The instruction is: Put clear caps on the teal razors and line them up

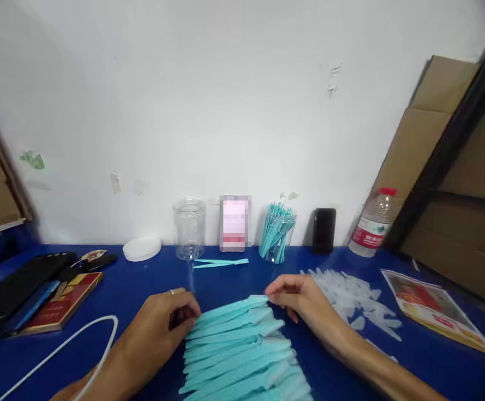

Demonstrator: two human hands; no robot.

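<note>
Several thin turquoise strips (234, 345) lie side by side in a row on the blue table, with some paler, whitish material at their right ends. At the far edge of the row, my left hand (165, 320) has its thumb and forefinger pinched at the left end of the top strip (229, 308). My right hand (294, 298) pinches the same strip's right end. Beyond them lies a forked turquoise piece (221, 262). A clear jar (278, 234) full of turquoise strips stands by the wall. Right of my right hand is a pile of translucent whitish pieces (351, 298).
Along the wall stand an open clear jar (189, 228), a white lid (142, 249), a blurred card (234, 223), a black phone-like object (324, 230) and a red-capped bottle (371, 225). A red book (60, 303) and white cable (69, 340) lie left, a leaflet (438, 309) right.
</note>
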